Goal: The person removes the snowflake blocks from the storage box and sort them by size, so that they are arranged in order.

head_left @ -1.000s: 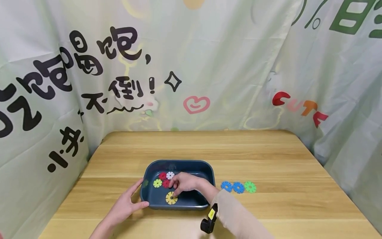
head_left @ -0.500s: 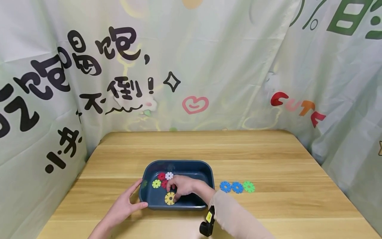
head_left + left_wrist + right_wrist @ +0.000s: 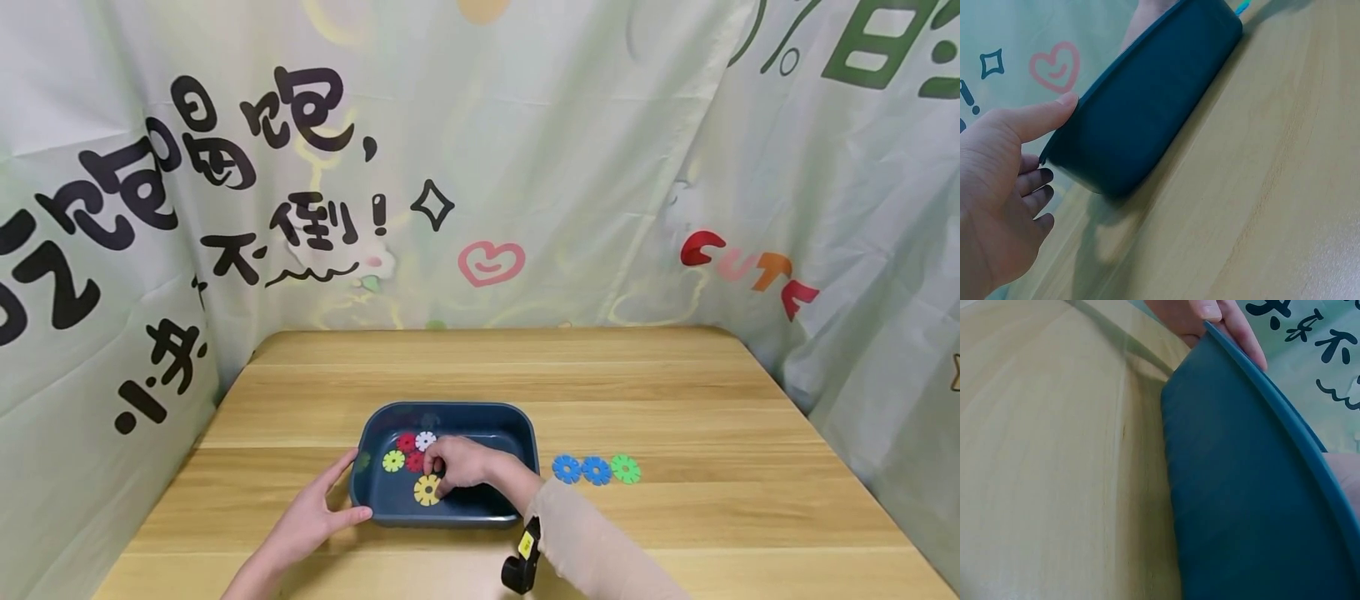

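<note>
A dark blue rectangular tray [image 3: 448, 520] stands on the table with several snowflake building discs inside. At its left end my left hand [image 3: 309, 518] holds the corner, thumb [image 3: 1063, 103] on the near rim. Inside the tray is my right hand [image 3: 463, 462], its thumb and forefinger at the edge of a yellow snowflake disc [image 3: 421, 492]. Just behind that disc lie two red discs [image 3: 406, 442], a white disc [image 3: 425, 440] and a yellow-green disc [image 3: 393, 461]. In the right wrist view the tray wall hides the fingertips of my right hand.
Right of the tray, two blue discs [image 3: 596, 471] and a green disc [image 3: 626, 468] lie in a row on the wooden table [image 3: 675, 400]. A printed curtain [image 3: 585, 167] hangs behind and at both sides. A black wrist camera [image 3: 521, 560] sits beside the right sleeve.
The yellow disc has slid slightly away from the tray's front wall, closer to the red ones, with my right thumb and forefinger at it. My left hand keeps its hold on the tray.
</note>
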Demonstrator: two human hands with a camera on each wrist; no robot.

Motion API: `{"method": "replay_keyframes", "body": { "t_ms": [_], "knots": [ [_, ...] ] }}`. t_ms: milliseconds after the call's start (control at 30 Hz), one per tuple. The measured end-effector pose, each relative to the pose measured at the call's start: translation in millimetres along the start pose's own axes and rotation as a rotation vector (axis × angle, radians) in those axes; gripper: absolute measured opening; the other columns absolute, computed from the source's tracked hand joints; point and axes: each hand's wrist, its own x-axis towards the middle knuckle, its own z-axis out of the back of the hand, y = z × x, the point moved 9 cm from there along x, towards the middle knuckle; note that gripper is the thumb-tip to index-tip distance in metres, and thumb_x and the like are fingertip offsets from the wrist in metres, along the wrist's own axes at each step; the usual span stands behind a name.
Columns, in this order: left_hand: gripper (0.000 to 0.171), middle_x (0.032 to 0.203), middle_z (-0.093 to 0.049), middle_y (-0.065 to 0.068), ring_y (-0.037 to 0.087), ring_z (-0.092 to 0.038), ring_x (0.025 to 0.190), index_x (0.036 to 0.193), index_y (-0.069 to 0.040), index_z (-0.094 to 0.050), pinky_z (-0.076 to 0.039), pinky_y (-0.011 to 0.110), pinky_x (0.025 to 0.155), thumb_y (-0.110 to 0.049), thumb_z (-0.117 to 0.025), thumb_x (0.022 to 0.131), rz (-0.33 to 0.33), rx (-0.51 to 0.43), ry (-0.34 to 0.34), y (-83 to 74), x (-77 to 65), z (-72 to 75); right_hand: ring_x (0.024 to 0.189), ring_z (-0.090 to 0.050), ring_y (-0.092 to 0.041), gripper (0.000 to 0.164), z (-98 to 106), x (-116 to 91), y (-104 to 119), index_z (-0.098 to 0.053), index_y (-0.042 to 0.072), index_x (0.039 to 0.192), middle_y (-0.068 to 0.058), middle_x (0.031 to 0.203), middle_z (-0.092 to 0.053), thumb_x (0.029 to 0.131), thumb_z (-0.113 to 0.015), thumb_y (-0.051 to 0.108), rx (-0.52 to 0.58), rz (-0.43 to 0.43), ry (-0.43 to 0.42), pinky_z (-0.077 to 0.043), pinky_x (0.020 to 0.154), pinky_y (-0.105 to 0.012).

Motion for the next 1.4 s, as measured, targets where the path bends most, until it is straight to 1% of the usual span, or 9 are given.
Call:
{"method": "replay_keyframes", "body": {
  "t_ms": [200,433,567,633,767,867,1067,1233,1400],
  "knots": [
    [0.086,0.145,-0.030,0.023,0.047,-0.024,0.131,0.144,-0.008,-0.033,-0.023,0.066,0.099,-0.032,-0.077,0.074,-0.001,0.012,0.003,-0.4,0.6,0.0,0.073,-0.045,-0.005,0.026,4,-1,-1,-0.063,0.012,0.084,0.007,0.078,-0.051,0.068,-0.083,0.010,0.021,-0.012,-0.018,-0.041,0.069,-0.017],
    [0.086,0.145,-0.030,0.023,0.047,-0.024,0.131,0.144,-0.009,-0.033,-0.023,0.066,0.098,-0.033,-0.077,0.074,-0.002,0.018,0.001,0.6,1.5,0.9,0.075,-0.044,-0.005,0.030,1,0,0,-0.061,0.015,0.085,0.008,0.079,-0.048,0.066,-0.084,0.018,-0.064,-0.009,-0.014,-0.040,0.069,-0.016],
    [0.086,0.145,-0.031,0.023,0.047,-0.025,0.131,0.143,-0.008,-0.034,-0.024,0.066,0.098,-0.033,-0.078,0.074,0.001,0.024,0.000,0.4,0.4,0.7,0.074,-0.044,-0.005,0.033,0,-1,-1,-0.057,0.014,0.083,0.008,0.078,-0.048,0.065,-0.085,0.016,-0.049,-0.031,-0.015,-0.040,0.068,-0.017],
    [0.086,0.144,-0.032,0.024,0.047,-0.025,0.131,0.143,-0.008,-0.034,-0.024,0.066,0.098,-0.033,-0.078,0.074,0.005,0.025,-0.001,0.6,-0.4,0.3,0.073,-0.044,-0.006,0.035,0,-1,-1,-0.054,0.014,0.081,0.007,0.078,-0.047,0.065,-0.085,0.014,-0.026,-0.037,-0.016,-0.040,0.067,-0.017],
    [0.086,0.144,-0.032,0.024,0.047,-0.025,0.130,0.143,-0.008,-0.034,-0.024,0.066,0.098,-0.033,-0.078,0.073,0.006,0.024,-0.002,1.0,-1.0,-0.5,0.066,-0.044,-0.007,0.038,-1,-3,-4,-0.050,0.013,0.081,0.006,0.072,-0.047,0.066,-0.083,0.007,0.064,-0.049,-0.024,-0.039,0.062,-0.018],
    [0.086,0.144,-0.032,0.025,0.047,-0.025,0.130,0.143,-0.008,-0.034,-0.024,0.066,0.098,-0.033,-0.078,0.073,0.004,0.027,-0.002,0.9,-1.2,-1.2,0.063,-0.045,-0.007,0.034,0,-4,-7,-0.051,0.013,0.082,0.005,0.069,-0.048,0.068,-0.080,0.002,0.137,-0.061,-0.034,-0.039,0.058,-0.019],
    [0.085,0.143,-0.032,0.025,0.047,-0.026,0.130,0.143,-0.007,-0.035,-0.024,0.066,0.098,-0.032,-0.078,0.073,0.001,0.026,-0.002,-0.3,-1.4,-1.3,0.061,-0.046,-0.008,0.024,6,-5,-12,-0.055,0.010,0.080,0.003,0.069,-0.050,0.073,-0.075,-0.001,0.216,-0.068,-0.070,-0.042,0.056,-0.020],
    [0.085,0.143,-0.033,0.025,0.047,-0.027,0.130,0.143,-0.007,-0.035,-0.025,0.065,0.098,-0.033,-0.078,0.074,-0.010,0.040,-0.002,-2.2,0.4,-1.0,0.057,-0.051,-0.010,0.019,8,-5,-15,-0.056,0.006,0.081,0.000,0.067,-0.052,0.076,-0.071,-0.003,0.320,-0.079,-0.061,-0.049,0.050,-0.025],
    [0.086,0.144,-0.032,0.024,0.047,-0.027,0.130,0.143,-0.007,-0.034,-0.025,0.065,0.097,-0.034,-0.077,0.074,-0.016,0.050,0.004,-3.3,2.0,-1.4,0.057,-0.055,-0.013,0.016,13,-5,-14,-0.056,0.003,0.082,-0.002,0.065,-0.054,0.077,-0.068,-0.007,0.424,-0.064,-0.063,-0.052,0.052,-0.027]
  ]
}}
